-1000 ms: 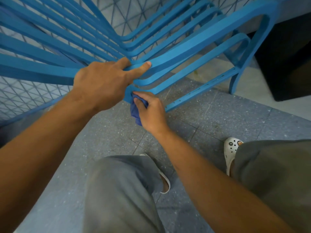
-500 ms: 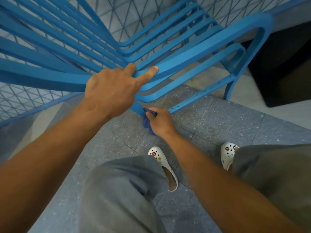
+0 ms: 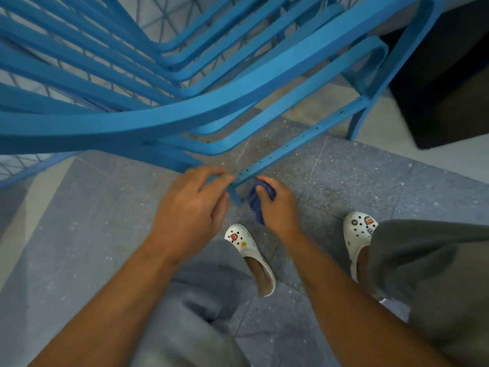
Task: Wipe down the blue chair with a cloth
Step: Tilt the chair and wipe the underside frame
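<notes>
Head view, only camera. The blue chair (image 3: 211,107) is tipped toward the person, its slats and armrest loop filling the frame above both hands, with one rear leg planted on the floor (image 3: 370,186) far beyond the right hand. The near leg end hangs between the two hands, just clear of the floor as far as I can tell.

Left hand (image 3: 190,207): blurred, fingers curled loosely at the corner where the frame rail meets the near leg; fingertips touch or nearly touch the rail. Whether it actually grips cannot be told. Right hand (image 3: 277,207): clenched around a bunched dark blue cloth (image 3: 258,202), held just beside the near leg and under the perforated lower rail; a tail of cloth hangs down below the fist.

Two white clogs (image 3: 251,258) stand on the floor below the hands, one directly under the cloth.

Risks, as judged:
- If the left hand is not holding firmly, the tilted chair may drop or swing back, and the leg end could come down on the nearer clog.
- The cloth is wadded, so little of it meets the rail; the leg's inner face may be missed.
- The hanging tail could drag on the floor and carry grit back to the chair.
</notes>
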`<state>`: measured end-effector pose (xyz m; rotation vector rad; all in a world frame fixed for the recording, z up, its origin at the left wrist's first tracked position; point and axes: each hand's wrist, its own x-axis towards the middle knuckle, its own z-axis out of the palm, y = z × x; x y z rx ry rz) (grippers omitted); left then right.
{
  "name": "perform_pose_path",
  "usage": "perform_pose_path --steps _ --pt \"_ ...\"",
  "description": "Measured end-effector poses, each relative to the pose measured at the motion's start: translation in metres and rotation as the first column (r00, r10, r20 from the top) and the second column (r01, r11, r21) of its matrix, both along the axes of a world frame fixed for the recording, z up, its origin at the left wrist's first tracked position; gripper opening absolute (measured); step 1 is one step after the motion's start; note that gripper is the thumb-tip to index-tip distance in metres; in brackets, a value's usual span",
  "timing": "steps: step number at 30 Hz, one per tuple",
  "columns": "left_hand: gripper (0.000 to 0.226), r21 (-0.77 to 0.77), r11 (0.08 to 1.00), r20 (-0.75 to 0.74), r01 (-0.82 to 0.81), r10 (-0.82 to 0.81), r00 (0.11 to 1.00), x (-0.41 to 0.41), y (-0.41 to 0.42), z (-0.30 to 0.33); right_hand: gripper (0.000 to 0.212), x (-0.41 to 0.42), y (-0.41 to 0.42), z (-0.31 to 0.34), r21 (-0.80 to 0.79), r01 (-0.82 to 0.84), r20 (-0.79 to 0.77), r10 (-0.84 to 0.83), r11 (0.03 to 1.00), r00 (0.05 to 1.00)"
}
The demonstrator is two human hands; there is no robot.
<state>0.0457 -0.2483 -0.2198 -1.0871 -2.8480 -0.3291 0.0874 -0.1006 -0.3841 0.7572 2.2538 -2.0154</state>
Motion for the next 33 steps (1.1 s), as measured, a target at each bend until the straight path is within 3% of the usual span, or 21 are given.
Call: perform_pose_path --steps 3,5,10,12,16,21,24,26,28,30,33 --pt "0.014 0.010 0.963 0.084 -0.270 0.268 0.960 -0.008 -0.014 -0.006 0.027 -0.008 0.003 0.003 -0.016 -0.035 -0.064 0.033 0.999 0.997" --pt "0.018 0.014 0.938 0.130 -0.345 0.341 0.931 -0.004 -0.021 -0.008 0.026 -0.015 -0.001 0.010 -0.039 -0.062 -0.114 0.058 0.997 0.992" --pt "0.059 -0.157 0.942 0.279 -0.295 0.329 0.902 0.000 -0.026 -0.024 0.026 -0.025 -0.012 0.019 -0.103 -0.057 -0.154 0.041 0.993 0.987" --pt "0.065 -0.191 0.939 0.279 -0.286 0.331 0.901 -0.004 -0.022 -0.029 0.027 -0.027 -0.013 0.020 -0.095 -0.059 -0.146 0.045 0.994 0.988" --pt "0.055 -0.075 0.940 0.280 -0.332 0.339 0.898 -0.006 -0.016 -0.036 0.032 -0.032 -0.012 0.022 -0.102 -0.051 -0.144 0.036 0.993 0.989" --pt "0.048 -0.048 0.946 0.290 -0.320 0.320 0.902 -0.007 -0.019 -0.035 0.027 -0.039 -0.045 0.024 -0.074 -0.143 -0.219 0.123 0.987 0.968" --pt "0.028 0.004 0.941 0.314 -0.339 0.321 0.894 -0.002 -0.024 -0.037 0.026 -0.044 -0.048 0.010 -0.074 -0.125 -0.115 0.116 0.989 0.987" --pt "0.012 0.108 0.868 0.445 -0.484 0.393 0.805 0.000 -0.028 -0.041 0.026 -0.042 -0.037 0.000 -0.083 -0.155 -0.009 0.154 0.984 0.988" --pt "0.025 0.195 0.735 0.586 -0.649 0.443 0.678 -0.002 -0.028 -0.046 0.026 -0.032 -0.025 -0.007 -0.098 -0.132 0.041 0.137 0.986 0.990" --pt "0.031 0.264 0.661 0.616 -0.702 0.444 0.650 -0.007 -0.026 -0.052 0.024 -0.020 -0.017 -0.011 -0.064 -0.070 0.048 0.074 0.995 0.996" --pt "0.044 0.260 0.664 0.623 -0.701 0.440 0.647 -0.018 -0.021 -0.062 0.022 -0.009 -0.014 -0.013 -0.058 0.062 0.029 -0.061 0.996 0.998"
